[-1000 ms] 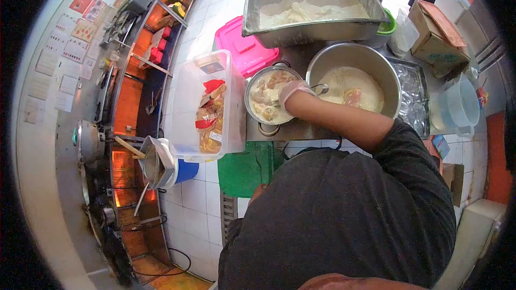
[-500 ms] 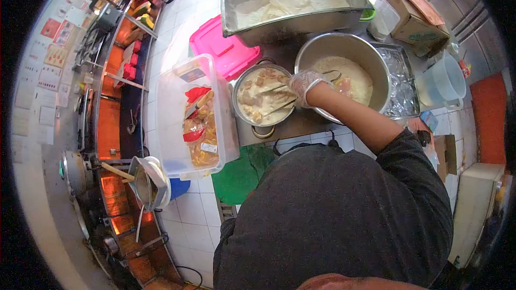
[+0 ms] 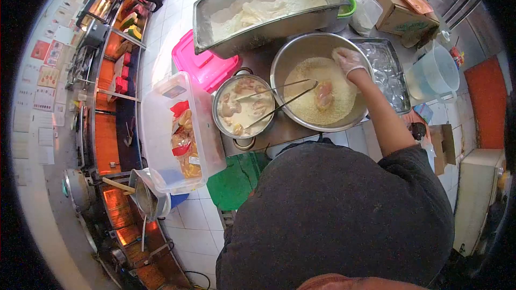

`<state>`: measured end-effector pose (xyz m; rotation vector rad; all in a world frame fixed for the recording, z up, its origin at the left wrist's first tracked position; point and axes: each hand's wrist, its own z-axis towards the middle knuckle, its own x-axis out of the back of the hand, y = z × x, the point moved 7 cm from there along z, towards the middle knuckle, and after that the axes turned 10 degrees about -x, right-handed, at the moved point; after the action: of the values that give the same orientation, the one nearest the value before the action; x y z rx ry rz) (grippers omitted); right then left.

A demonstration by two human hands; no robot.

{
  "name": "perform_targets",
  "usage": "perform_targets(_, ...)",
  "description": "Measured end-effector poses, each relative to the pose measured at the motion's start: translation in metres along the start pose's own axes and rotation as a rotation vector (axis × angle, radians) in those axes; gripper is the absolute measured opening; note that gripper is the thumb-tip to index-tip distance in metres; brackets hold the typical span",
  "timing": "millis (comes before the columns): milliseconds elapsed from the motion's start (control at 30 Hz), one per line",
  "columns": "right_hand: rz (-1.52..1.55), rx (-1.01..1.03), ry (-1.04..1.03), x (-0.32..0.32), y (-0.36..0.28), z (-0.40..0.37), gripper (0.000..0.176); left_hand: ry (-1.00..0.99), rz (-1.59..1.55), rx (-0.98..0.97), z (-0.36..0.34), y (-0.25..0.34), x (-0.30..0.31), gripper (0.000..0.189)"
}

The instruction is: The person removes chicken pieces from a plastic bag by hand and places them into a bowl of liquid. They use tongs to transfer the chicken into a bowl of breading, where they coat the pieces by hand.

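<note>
My right hand [image 3: 351, 61], in a clear plastic glove, is inside the large steel bowl [image 3: 280, 63], at its far right side above the pale flour or crumbs [image 3: 306, 102]. Its fingers look loosely apart, with nothing visible in them. A raw chicken piece [image 3: 323, 95] lies on the coating to the left of the hand. Metal tongs [image 3: 279, 107] rest across the rims of the bowl and a smaller pot [image 3: 216, 108]; their arms reach into the pot's milky liquid with chicken pieces. My left hand is out of view.
A deep metal pan [image 3: 258, 29] of flour stands behind. To the left are a pink lid [image 3: 196, 64] and a clear plastic tub [image 3: 156, 123] holding bagged meat. A foil-lined tray [image 3: 384, 72], measuring jug [image 3: 435, 72] and cardboard box [image 3: 395, 13] stand right.
My right hand has let go of the tongs and moved right, from over the pot into the large bowl. The tongs now lie across both rims. The camera view has shifted slightly.
</note>
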<state>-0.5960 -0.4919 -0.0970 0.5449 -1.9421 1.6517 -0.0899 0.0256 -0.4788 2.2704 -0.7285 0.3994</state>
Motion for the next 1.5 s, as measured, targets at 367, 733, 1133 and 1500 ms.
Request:
perform_targets(367,0.217,-0.501,-0.589,-0.022,0.044,-0.028,0.029,0.108,0.019,-0.013,-0.004,0.013,-0.003,0.041)
perform_targets(733,-0.492,-0.183,-0.785,-0.037,0.051,-0.055,0.047,-0.015,0.067,0.128,-0.003,0.004,-0.001,0.043)
perform_targets(1133,-0.964,0.335,0.162,-0.11,-0.03,-0.079,0.066,0.027,0.016,-0.073,0.012,0.003,0.015,0.043)
perform_targets(1500,-0.469,-0.115,-0.731,-0.139,0.093,0.028,0.055,0.089,-0.006,-0.01,-0.013,0.039,0.025,0.044)
